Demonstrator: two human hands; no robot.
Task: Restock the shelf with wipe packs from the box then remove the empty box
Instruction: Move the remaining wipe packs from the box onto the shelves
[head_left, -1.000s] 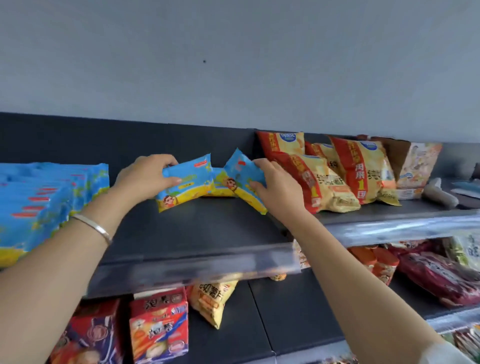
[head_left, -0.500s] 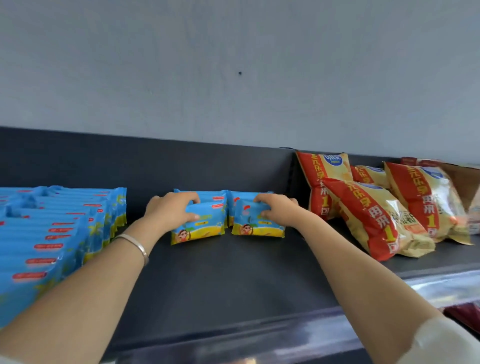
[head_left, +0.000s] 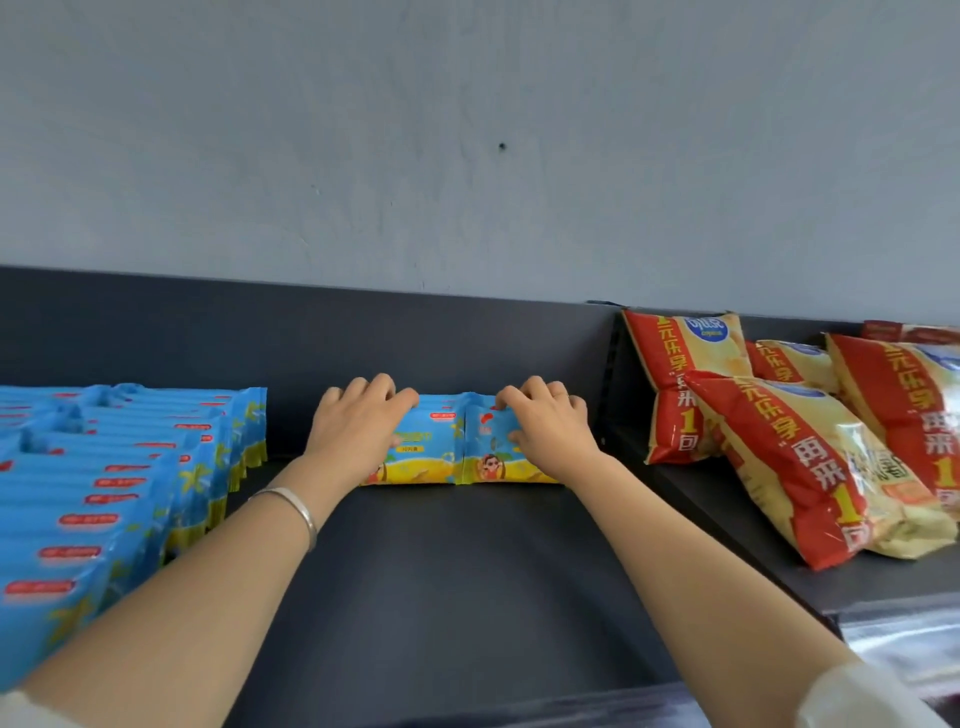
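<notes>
Two blue and yellow wipe packs stand upright side by side at the back of the dark shelf (head_left: 441, 582), against its rear panel. My left hand (head_left: 358, 426) grips the left wipe pack (head_left: 431, 447), fingers curled over its top edge. The right wipe pack (head_left: 491, 457) is held the same way by my right hand (head_left: 545, 426). More packs may stand behind them, but I cannot tell. The box is out of view.
A dense row of blue wipe packs (head_left: 104, 493) fills the shelf's left side. Red and yellow snack bags (head_left: 789, 447) lean on the neighbouring shelf section to the right. A grey wall rises behind. The shelf's front rail (head_left: 571, 706) runs along the bottom.
Both hands carried the two packs from above the shelf's front to its back and set them upright against the rear panel. The camera moved closer and higher.
</notes>
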